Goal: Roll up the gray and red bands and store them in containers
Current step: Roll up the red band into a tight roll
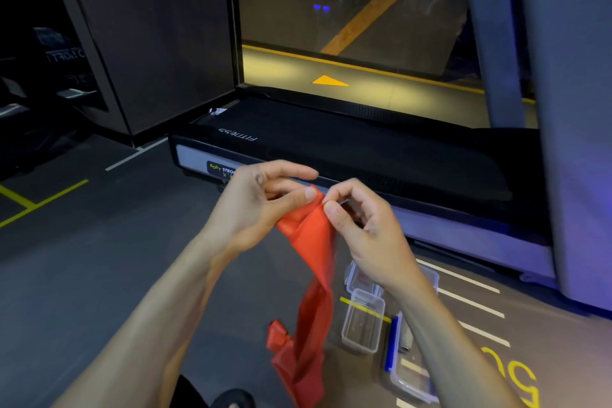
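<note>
Red band (pixel 311 242), thin stretchy rubber, is held up by its top edge; the rest hangs twisted down to the floor (pixel 99 258). Left hand (pixel 255 205) grip pinches one corner, right hand (pixel 361 225) grip pinches the other. Rolling judged just starting: edge must be flattened, then wound tight. Clear plastic containers (pixel 362 325) sit open just beside, on the floor. Gray roll (pixel 405 338) seemingly stored in one.

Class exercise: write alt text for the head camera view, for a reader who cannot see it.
Two bare hands, left hand and right hand, pinch the top end of a red band that hangs down to the gym floor. Clear plastic containers sit on the floor below the right arm, and a treadmill stands beyond.
</note>
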A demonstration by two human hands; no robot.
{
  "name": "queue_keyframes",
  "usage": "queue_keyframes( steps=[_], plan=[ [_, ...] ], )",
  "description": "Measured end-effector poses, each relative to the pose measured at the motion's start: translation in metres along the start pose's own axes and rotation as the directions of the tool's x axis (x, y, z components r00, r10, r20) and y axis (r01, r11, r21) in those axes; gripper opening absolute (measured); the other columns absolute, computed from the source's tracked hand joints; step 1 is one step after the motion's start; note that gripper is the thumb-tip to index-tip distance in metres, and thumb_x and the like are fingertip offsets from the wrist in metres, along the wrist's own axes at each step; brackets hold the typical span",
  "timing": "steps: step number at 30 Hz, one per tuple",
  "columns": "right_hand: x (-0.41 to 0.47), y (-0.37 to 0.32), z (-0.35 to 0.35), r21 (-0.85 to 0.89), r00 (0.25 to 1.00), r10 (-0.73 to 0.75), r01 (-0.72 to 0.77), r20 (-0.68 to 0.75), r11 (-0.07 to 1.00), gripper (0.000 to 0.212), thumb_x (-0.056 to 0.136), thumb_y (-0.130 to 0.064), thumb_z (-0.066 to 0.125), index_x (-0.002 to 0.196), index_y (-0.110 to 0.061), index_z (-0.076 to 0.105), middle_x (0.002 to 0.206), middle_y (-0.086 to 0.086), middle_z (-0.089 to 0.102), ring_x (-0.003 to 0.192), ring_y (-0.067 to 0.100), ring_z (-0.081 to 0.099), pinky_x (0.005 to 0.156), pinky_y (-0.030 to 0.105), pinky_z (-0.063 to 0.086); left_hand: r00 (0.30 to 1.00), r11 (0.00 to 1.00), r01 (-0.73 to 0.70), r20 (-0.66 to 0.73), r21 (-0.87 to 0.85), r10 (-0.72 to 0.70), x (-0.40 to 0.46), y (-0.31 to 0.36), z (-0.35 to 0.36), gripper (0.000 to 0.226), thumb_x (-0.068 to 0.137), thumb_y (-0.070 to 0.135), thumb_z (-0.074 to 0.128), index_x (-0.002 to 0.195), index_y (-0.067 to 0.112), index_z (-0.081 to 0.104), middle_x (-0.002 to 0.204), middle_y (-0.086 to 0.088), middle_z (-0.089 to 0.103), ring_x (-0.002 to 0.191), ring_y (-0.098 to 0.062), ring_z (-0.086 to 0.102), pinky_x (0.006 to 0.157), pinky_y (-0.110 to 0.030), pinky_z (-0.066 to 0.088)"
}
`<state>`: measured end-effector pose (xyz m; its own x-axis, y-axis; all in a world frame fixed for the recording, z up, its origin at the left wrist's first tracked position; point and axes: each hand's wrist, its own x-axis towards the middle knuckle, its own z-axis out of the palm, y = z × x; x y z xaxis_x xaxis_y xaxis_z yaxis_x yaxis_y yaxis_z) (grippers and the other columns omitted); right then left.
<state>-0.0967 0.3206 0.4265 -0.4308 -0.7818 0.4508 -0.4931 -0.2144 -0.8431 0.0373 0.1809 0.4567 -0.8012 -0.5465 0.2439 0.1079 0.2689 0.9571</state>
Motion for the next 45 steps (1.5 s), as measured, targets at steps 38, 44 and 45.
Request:
queue_keyframes(
  steps=[38,44,45],
  plan=[
    [-0.007,-0.012,-0.002,0.064,0.995,-0.002,0.009,-0.103,0.998,0.012,0.095,-0.005,0.069,0.103,-0.013,0.074,0.098,-0.003,0.076,0.093,0.018,0.073,0.081,0.025,0.054,0.972,0.986,-0.162,0.177,0.038,0.153,-0.007,0.008,0.005,0.037,0.09,0.012,0.074,0.126,0.017,0.066,0.086,-0.009,0.077,0.079,-0.035,0.072,0.081,-0.054,0.057],
    [-0.009,-0.012,-0.002,-0.074,0.983,-0.089,0.077,-0.163,0.994,0.005,0.094,-0.009,0.072,0.096,-0.013,0.074,0.094,-0.009,0.075,0.096,0.014,0.072,0.083,0.024,0.054,0.968,0.987,-0.162,0.196,0.02,0.155,-0.004,0.003,0.007,0.037,0.093,0.012,0.072,0.128,0.022,0.065,0.093,-0.009,0.076,0.088,-0.043,0.07,0.086,-0.057,0.056],
    [-0.008,-0.011,-0.002,-0.08,0.98,-0.092,0.079,-0.174,0.994,0.004,0.094,-0.009,0.073,0.095,-0.013,0.074,0.094,-0.009,0.075,0.096,0.014,0.072,0.083,0.025,0.054,0.969,0.988,-0.152,0.198,0.007,0.148,-0.003,0.002,0.007,0.037,0.093,0.012,0.071,0.128,0.022,0.065,0.093,-0.01,0.076,0.088,-0.044,0.069,0.085,-0.054,0.056]
  ],
)
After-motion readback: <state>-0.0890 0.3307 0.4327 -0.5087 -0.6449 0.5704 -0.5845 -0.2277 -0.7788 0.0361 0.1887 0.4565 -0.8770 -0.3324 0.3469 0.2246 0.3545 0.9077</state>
